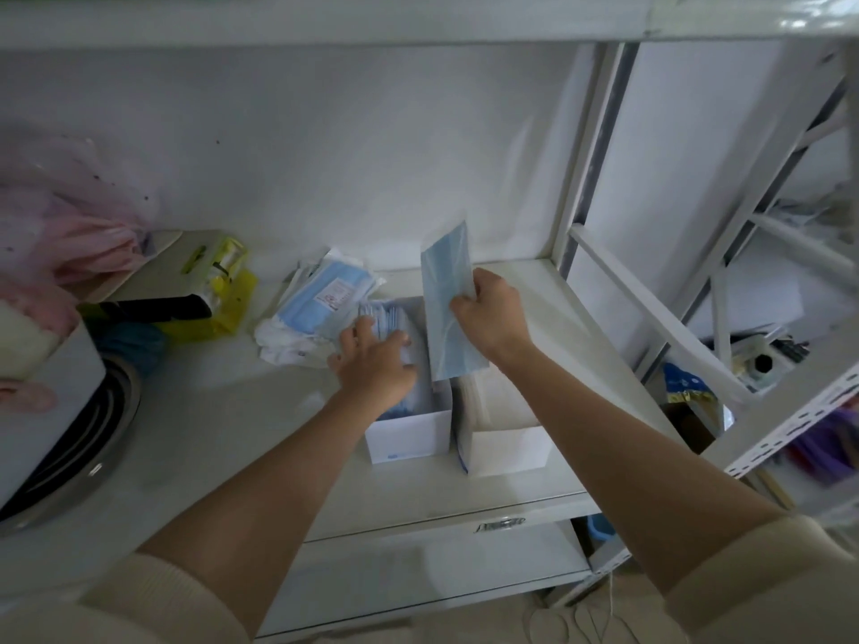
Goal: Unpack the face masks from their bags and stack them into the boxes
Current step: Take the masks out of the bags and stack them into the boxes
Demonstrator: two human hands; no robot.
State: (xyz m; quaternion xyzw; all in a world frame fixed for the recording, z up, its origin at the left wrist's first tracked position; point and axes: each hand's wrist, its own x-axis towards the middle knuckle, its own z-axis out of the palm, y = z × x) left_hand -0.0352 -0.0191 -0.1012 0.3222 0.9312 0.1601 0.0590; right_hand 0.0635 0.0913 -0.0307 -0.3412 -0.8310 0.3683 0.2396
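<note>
Head view: masks, boxes and shelf clutter

Head-camera inventory of a white shelf (223, 425). At far left lay a crumpled pink plastic bag (69, 225), thin and translucent. Beside it stood a yellow and white package (209, 281), boxy, with a dark flap in front. Near left sat a round metal basin (74, 448) with a glossy rim, partly covered by a pale container (42, 364). A blue rounded item (135, 346) showed behind the basin; its kind could not be told. At right rose the white metal frame (599, 146) of the rack, with a perforated angle rail (799, 425) slanting near right and blurred clutter behind it.

Task items sat mid-shelf. A heap of bagged face masks (320, 295), light blue in clear film, lay just left of two white cardboard boxes. The left box (409, 439) held blue masks stacked on edge; the right box (506, 448), touching it, held pale contents, not clearly readable.

The left hand (372, 360) reached palm down into the left box, fingers spread and pressed on the mask stack (386, 318). The right hand (492, 318) pinched a flat blue mask sleeve (448, 290) upright above the boxes, thumb in front, fingers curled behind. Both forearms were bare, with cream sleeves pushed up.
</note>
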